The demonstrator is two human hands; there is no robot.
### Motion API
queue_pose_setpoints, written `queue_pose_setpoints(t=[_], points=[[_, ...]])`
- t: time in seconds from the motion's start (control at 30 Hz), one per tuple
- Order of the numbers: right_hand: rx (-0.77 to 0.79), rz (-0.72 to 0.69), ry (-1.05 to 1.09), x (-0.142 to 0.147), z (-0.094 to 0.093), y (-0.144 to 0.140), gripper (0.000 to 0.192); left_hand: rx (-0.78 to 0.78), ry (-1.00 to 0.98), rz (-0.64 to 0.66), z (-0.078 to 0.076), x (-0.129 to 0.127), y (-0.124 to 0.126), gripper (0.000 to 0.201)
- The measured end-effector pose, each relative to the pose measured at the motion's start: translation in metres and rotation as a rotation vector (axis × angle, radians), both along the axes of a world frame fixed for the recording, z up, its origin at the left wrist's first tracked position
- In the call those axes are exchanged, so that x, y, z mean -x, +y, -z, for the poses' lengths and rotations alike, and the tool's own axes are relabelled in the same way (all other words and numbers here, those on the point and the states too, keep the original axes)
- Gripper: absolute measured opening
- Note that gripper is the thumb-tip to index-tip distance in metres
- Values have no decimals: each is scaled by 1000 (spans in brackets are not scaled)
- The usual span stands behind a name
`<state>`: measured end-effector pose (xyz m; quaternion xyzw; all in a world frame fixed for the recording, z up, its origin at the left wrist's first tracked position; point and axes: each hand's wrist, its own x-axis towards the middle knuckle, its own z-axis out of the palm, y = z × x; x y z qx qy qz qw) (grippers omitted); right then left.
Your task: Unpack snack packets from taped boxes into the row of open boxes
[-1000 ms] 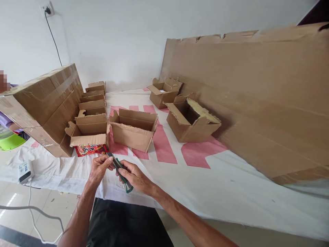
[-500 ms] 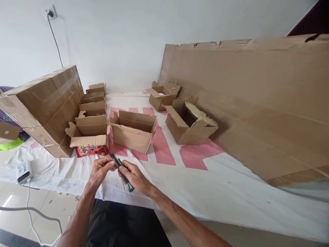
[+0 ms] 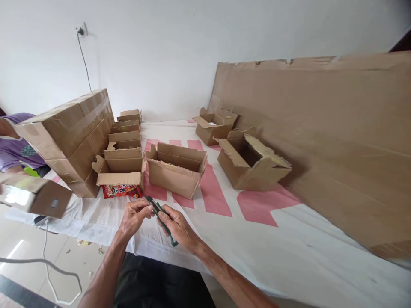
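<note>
Both hands meet just off the near edge of the worktop (image 3: 289, 239), which is draped in a white cloth with pink blocks. The right hand (image 3: 180, 226) is closed around the green handle of a knife (image 3: 162, 216), the sort with a sliding blade as far as I can tell, while the left hand (image 3: 136, 214) pinches its dark front end between thumb and fingers. So the knife lies across the gap between the two hands, tilted, its tip pointing away from the body toward the boxes. I cannot tell whether any blade is out; the left fingertips cover that part. To handle this well, I would judge, the left fingers should stay on the flat sides of the tip and off the cutting edge, and the right hand should keep a steady hold so the handle does not twist. Any push on the slider wants to be small and controlled, with the tip aimed away from the person's lap below. Just beyond the left hand lies a red snack packet (image 3: 121, 191), partly under the flap of an open box (image 3: 123, 164); another open box (image 3: 175, 169) stands just past the knife tip. Farther beyond the right hand sits a third box (image 3: 253, 164), and a large cardboard sheet (image 3: 321, 141) leans off to the right. A taped carton (image 3: 70, 137) stands well to the left.
</note>
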<state>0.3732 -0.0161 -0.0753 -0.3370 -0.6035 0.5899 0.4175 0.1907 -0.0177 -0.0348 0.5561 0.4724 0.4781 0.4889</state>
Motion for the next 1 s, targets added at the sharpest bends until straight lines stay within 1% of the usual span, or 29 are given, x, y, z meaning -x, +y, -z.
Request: queue_pose_setpoints(t=[0.1, 0.2, 0.27, 0.37, 0.47, 0.57, 0.63, 0.73, 0.8, 0.83, 0.93, 1.0], points=[[-58, 33, -91, -6, 5, 3, 49, 5, 2, -15, 7, 0, -1, 51], [-218, 96, -274, -19, 10, 8, 39, -16, 37, -81, 15, 3, -2, 49], [-330, 138, -397, -30, 16, 11, 31, -38, 107, -116, 20, 5, -5, 48], [-438, 170, -539, -49, 31, 14, 26, -67, 241, -146, 25, 8, -11, 47], [-508, 189, -645, -67, 52, 17, 26, -85, 342, -154, 28, 8, -19, 49], [-569, 205, -720, -80, 71, 19, 27, -90, 394, -169, 27, 7, -26, 48], [-606, 223, -750, -84, 80, 20, 27, -118, 410, -183, 24, 8, -32, 40], [-637, 243, -787, -84, 89, 21, 27, -238, 425, -232, 12, 13, -43, 22], [-640, 238, -820, -81, 91, 22, 25, -344, 461, -330, -1, 23, -51, 17], [-641, 235, -835, -80, 92, 22, 24, -390, 500, -404, -8, 31, -55, 15], [-657, 248, -871, -77, 93, 23, 22, -467, 720, -724, -32, 64, -64, 17], [-666, 257, -878, -76, 93, 23, 22, -446, 884, -945, -46, 91, -68, 26]])
